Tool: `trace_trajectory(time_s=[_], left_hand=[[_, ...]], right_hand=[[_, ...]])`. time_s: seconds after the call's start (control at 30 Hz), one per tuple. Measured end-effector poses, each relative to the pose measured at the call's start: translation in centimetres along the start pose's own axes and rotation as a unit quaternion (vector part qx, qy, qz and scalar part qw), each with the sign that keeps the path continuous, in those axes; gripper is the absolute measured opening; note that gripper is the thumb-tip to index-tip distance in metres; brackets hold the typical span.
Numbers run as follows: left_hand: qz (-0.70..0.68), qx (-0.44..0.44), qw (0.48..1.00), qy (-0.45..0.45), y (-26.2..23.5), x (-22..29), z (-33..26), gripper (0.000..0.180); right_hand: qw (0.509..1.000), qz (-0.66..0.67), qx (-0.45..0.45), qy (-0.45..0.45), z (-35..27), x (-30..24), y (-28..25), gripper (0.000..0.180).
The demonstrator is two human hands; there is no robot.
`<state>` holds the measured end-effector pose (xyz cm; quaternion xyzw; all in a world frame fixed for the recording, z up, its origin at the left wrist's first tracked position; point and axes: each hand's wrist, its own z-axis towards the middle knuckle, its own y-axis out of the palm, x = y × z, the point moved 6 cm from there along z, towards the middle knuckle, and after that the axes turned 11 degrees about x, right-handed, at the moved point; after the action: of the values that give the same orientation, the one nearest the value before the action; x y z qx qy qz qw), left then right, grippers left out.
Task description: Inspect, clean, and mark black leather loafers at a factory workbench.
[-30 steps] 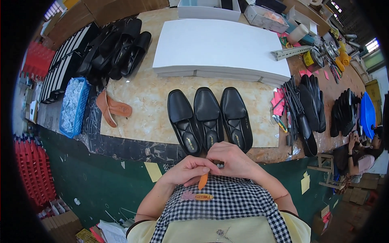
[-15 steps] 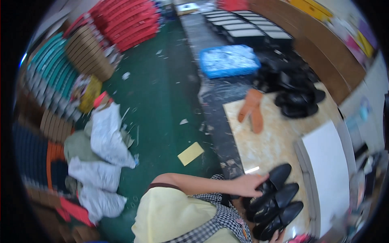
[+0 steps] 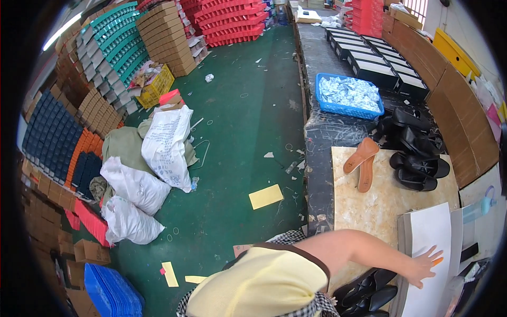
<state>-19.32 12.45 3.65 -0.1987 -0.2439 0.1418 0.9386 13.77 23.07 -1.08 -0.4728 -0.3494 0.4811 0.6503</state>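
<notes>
My left hand reaches across to the right, fingers spread, over a stack of white paper sheets; it seems to rest on the top sheet. A bit of orange covers one fingertip. Below that forearm, several black shoes lie side by side at the table's near edge, partly cut off by the frame. A pair of tan insoles lies crossed on the marbled board. My right hand does not show.
More black shoes lie at the board's far right, beyond them a blue basket of crumpled wrapping and rows of shoe boxes. White sacks and stacked boxes line the green floor's left side. A water bottle stands far right.
My left hand has let go of the black shoe and moved right to the white sheets. The view has shifted, so the shoes sit lower and my right hand has left the frame.
</notes>
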Motion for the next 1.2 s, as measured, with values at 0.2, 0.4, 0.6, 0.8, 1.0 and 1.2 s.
trace_trajectory(time_s=[0.2, 0.4, 0.6, 0.8, 1.0, 1.2], left_hand=[[0.106, -0.248, 0.955, -0.123, 5.1, -4.3, -0.5, 0.071], [0.122, -0.224, 0.96, -0.112, 5.1, -1.0, -0.8, 0.052], [-0.28, -0.239, 0.926, 0.078, -1.3, 18.4, -7.3, 0.017], [-0.54, -0.213, 0.813, 0.047, -15.9, 18.9, -8.1, 0.016], [-0.474, -0.137, 0.841, -0.221, -10.9, 11.7, -13.7, 0.053], [-0.493, -0.37, 0.779, -0.118, -7.8, 21.8, -11.4, 0.054]], right_hand=[[0.982, 0.128, -0.101, 0.097, 0.5, 0.9, -0.2, 0.067], [0.918, 0.303, -0.068, 0.247, 0.1, -2.4, -4.1, 0.068], [0.619, 0.732, 0.118, 0.259, 3.2, -5.6, -0.5, 0.078], [0.537, 0.799, -0.119, 0.242, 0.6, -14.2, -1.5, 0.062], [0.626, 0.729, -0.025, 0.274, -4.2, -7.5, -3.2, 0.069], [0.918, 0.286, 0.201, 0.189, -5.2, -13.2, -10.4, 0.116]])
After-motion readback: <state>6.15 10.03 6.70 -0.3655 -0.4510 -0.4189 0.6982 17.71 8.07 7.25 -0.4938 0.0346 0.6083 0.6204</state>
